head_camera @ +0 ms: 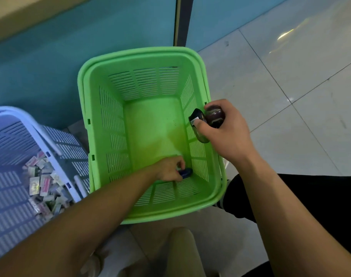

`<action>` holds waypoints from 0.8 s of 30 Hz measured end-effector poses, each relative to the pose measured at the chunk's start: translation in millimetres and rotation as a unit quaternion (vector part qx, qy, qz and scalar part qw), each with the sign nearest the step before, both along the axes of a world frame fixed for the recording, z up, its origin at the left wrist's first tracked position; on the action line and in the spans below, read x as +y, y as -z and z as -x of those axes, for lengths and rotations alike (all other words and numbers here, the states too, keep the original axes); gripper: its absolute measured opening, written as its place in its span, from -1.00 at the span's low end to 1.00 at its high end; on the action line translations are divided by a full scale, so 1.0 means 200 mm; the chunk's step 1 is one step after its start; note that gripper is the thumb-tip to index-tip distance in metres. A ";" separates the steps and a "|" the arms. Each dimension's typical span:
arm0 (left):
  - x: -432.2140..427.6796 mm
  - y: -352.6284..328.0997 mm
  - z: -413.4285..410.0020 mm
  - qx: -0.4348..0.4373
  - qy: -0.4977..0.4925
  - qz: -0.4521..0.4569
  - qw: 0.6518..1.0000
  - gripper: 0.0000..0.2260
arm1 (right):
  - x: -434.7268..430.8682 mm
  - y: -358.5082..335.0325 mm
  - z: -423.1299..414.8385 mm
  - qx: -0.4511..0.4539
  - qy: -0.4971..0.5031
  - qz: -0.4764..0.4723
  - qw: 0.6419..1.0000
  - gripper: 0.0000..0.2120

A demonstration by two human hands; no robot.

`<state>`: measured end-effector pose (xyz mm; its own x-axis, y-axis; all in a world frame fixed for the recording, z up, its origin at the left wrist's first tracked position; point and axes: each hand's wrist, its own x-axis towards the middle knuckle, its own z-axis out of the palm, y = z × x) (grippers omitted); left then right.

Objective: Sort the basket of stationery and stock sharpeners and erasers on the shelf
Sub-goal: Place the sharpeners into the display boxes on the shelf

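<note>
the green basket (130,54) stands on the tiled floor (290,76) in the middle of the view, against a teal wall (50,56). the left hand (167,170) reaches down inside it – its fingers are curled and pinch a small dark blue sharpener (186,173), which lies on the basket floor at about 5 o'clock, close to the near wall. the right hand (226,134) is over the basket rim at 3 o'clock, with fingers and thumb wrapped around two items – a black sharpener (198,119) and a purple sharpener (215,115), touching each other. at 8 o'clock of the view stands a pale blue basket (14,112), with many small packets (44,182) heaped in it; i cannot tell what they are.
</note>
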<state>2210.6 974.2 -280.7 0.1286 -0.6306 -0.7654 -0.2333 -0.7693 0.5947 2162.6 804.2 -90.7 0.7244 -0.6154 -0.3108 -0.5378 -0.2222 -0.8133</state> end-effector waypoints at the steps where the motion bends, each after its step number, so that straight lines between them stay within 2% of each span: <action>1: -0.01 0.00 0.00 0.014 0.000 -0.006 1.000 -0.59 | 0.00 0.00 0.00 0.000 0.000 -0.001 1.000 -0.70; 5: -0.02 0.01 -0.02 0.047 0.015 -0.022 0.999 -0.45 | 0.00 0.02 0.00 -0.002 0.003 -0.006 1.000 -0.70; 10: -0.01 0.01 -0.02 0.056 -0.007 -0.020 0.998 -0.66 | -0.01 0.03 -0.01 -0.001 -0.003 -0.004 1.000 -0.70; 16: 0.00 -0.05 -0.04 0.069 0.009 0.002 0.998 -0.52 | -0.01 0.02 -0.01 -0.005 -0.015 -0.008 1.000 -0.70; 18: 0.00 -0.12 -0.05 0.044 0.005 0.026 0.999 -0.63 | 0.00 0.01 -0.01 -0.013 -0.014 -0.004 1.000 -0.71; 21: 0.03 -0.30 -0.08 0.009 -0.082 0.074 0.994 -0.80 | 0.03 -0.03 -0.01 -0.030 -0.022 -0.003 0.999 -0.72; 24: 0.09 -0.59 -0.18 0.009 -0.228 0.135 0.964 -0.85 | 0.07 -0.11 -0.03 -0.063 -0.034 -0.008 0.997 -0.70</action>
